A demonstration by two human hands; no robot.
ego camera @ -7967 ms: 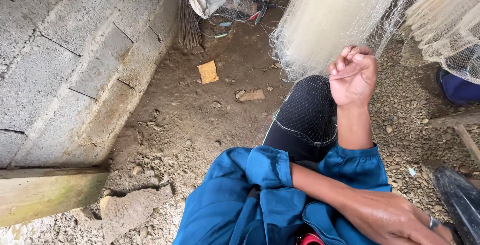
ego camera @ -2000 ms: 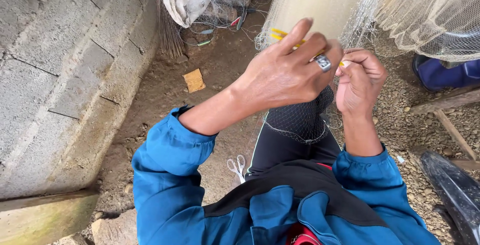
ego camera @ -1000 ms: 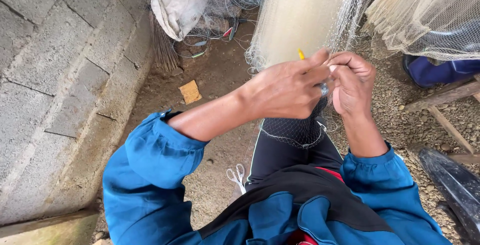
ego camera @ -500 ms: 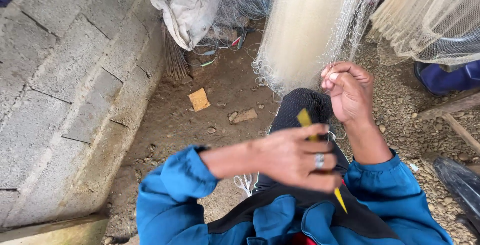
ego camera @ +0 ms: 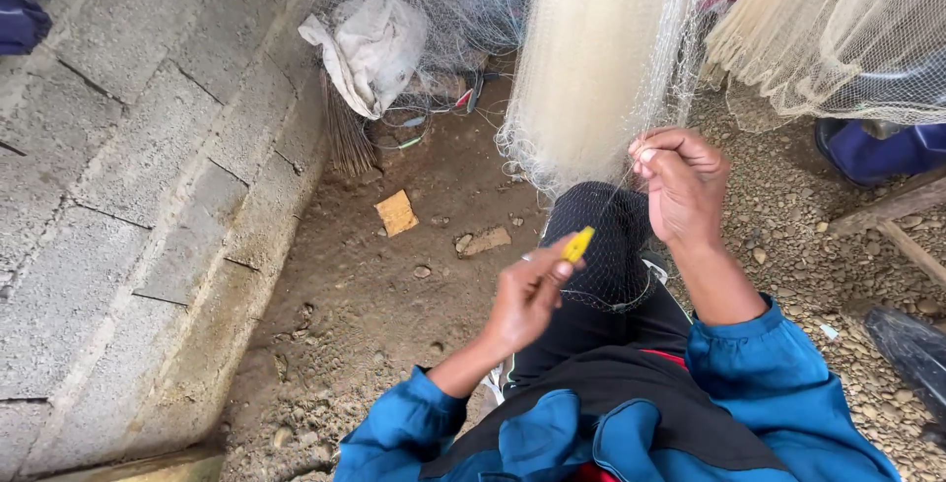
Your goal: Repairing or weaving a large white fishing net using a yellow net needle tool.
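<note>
My left hand (ego camera: 529, 297) is closed around a small yellow netting needle (ego camera: 577, 243), held low over my black-clad knee (ego camera: 606, 245). My right hand (ego camera: 680, 181) is raised higher, fingers pinched on the fine strands at the lower edge of a pale hanging fishing net (ego camera: 601, 58). Thin line seems to run between the two hands. Both sleeves are blue.
A grey block wall (ego camera: 128, 176) runs along the left. Bare dirt and gravel ground (ego camera: 394, 285) holds a yellow scrap (ego camera: 396, 213), a stone and a white sack (ego camera: 370, 43) by a broom. More net (ego camera: 838, 29) hangs at right, near a blue boot (ego camera: 877, 152) and wooden planks (ego camera: 897, 216).
My left hand, which had reached up beside the right hand at the net, has drawn back down and to the left with the yellow needle. The right hand keeps its pinch on the net.
</note>
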